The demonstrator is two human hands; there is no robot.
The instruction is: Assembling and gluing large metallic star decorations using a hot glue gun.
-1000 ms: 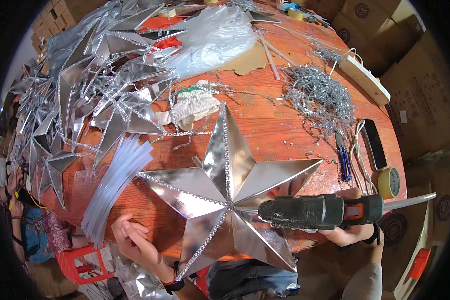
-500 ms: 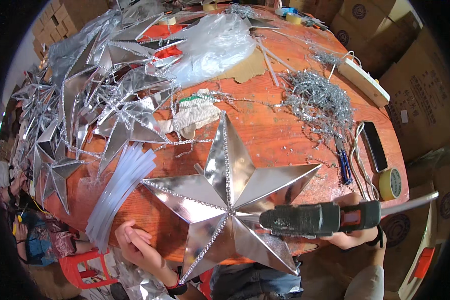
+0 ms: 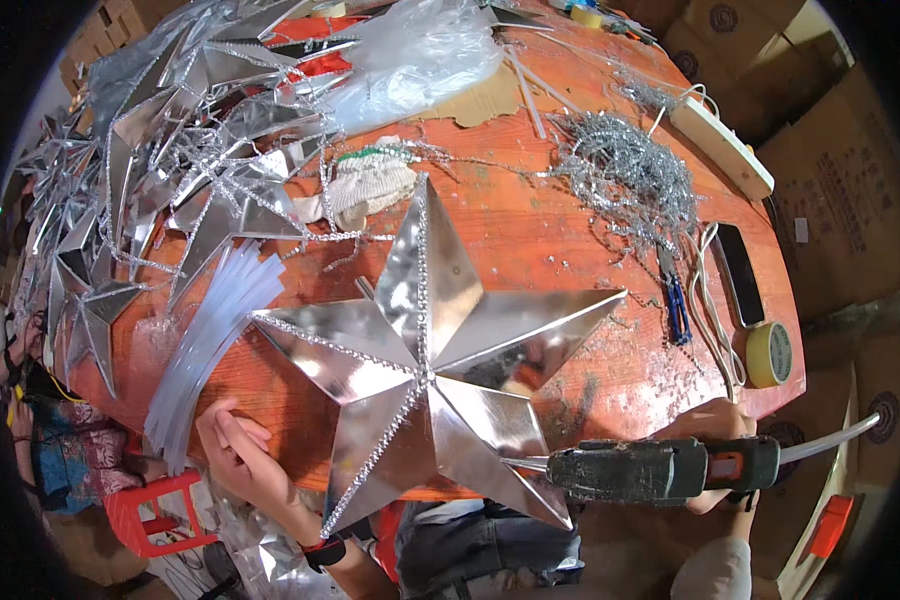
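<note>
A large shiny silver star faces me at the table's near edge, with beaded silver trim along three of its ridges. My right hand is wrapped round a dark hot glue gun, which partly hides the fingers. Its metal nozzle meets the ridge of the star's lower right point. A clear glue stick juts from the gun's back end. Beside the star's lower left side, my left hand rests with loosely bent fingers and nothing visible in it. Near it lies a bundle of translucent glue sticks.
Finished-looking silver stars pile up at the left. A white knitted glove lies beyond the star. At the right are a heap of silver trim, blue-handled pliers, a phone, yellow tape and a power strip.
The glue gun's nozzle has slid from near the star's centre outward along the lower right point. The whole scene has shifted slightly left and up in view. My left hand keeps its pose.
</note>
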